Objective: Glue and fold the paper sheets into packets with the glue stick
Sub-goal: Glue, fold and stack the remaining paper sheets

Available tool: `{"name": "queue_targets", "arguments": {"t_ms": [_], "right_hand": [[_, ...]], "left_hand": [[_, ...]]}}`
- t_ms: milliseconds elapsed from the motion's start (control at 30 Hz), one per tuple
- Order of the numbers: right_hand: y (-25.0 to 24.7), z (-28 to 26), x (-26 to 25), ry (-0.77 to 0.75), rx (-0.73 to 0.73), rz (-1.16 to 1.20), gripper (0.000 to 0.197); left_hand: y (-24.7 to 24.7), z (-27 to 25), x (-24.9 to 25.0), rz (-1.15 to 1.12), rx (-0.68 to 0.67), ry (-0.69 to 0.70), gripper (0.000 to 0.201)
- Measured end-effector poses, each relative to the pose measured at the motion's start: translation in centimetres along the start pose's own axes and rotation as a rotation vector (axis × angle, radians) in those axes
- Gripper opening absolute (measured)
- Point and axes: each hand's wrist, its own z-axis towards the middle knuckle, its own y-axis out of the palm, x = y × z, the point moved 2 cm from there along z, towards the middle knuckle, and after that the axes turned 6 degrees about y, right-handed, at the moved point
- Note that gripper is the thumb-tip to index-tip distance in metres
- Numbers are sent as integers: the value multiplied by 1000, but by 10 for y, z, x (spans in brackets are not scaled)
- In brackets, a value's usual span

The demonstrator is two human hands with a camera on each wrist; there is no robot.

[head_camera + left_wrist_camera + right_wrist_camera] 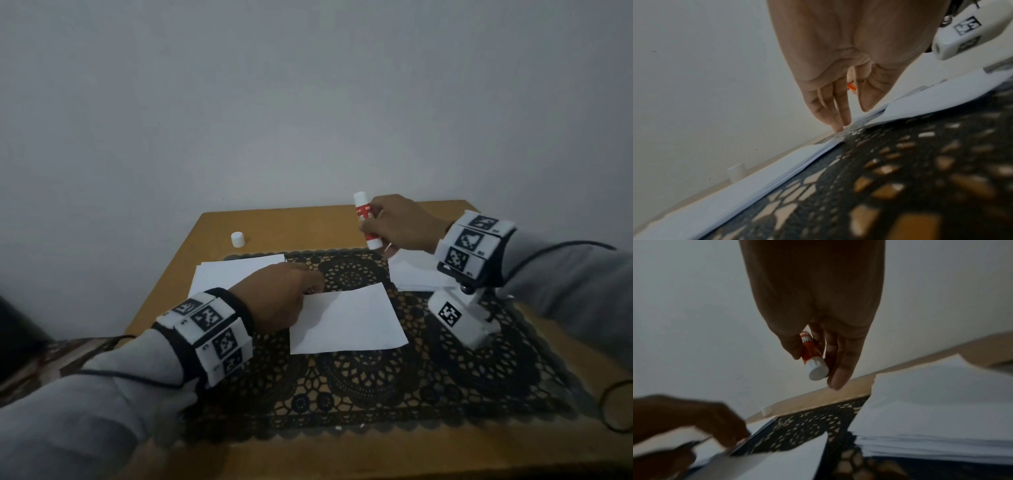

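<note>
A single white paper sheet [352, 325] lies on the dark lace mat [376, 387]. My left hand [313, 286] pinches its left edge, thumb under and fingers on top, as the right wrist view shows [731, 439]. My right hand [371, 222] is raised over the table's far edge and grips the red and white glue stick [363, 214], held nearly upright with its flat white base [818, 371] pointing down. The glue stick's white cap [237, 239] stands alone on the bare wood at the back left.
A stack of white sheets [233, 270] lies at the back left beside my left hand. Another stack [414, 274] sits at the back right under my right wrist. The wooden table [212, 226] stands against a plain wall. A black cable loop [616, 407] lies at the right edge.
</note>
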Motion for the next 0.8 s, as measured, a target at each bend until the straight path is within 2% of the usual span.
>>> {"name": "queue_targets", "arguments": {"t_ms": [67,167,267,333,433,533,667,800], "right_hand": [[-3,-16,-1,-17,-69,-24,17],[-9,-33,-1,-45,-77,-78,23],[-15,-41,-1,-2,-98,14,21],[-18,-46,-2,-14,-98,-7,20],[-24,-50,-3,-98,8,-48,27],[-25,-48,-2,-81,53,135,28],[-12,-47,-2,-7,-58,496,23],[6,-48,-7,-14,-126,586,20]], "left_hand": [[-3,-4,4,28,54,32,34],[-4,-9,18,43,70,58,32],[1,-16,35,47,22,113,33],[8,-20,44,54,-27,133,36],[15,-23,46,78,-141,98,40],[16,-22,46,81,-178,93,40],[17,-21,46,110,-168,119,40],[19,-20,44,113,-146,133,39]]}}
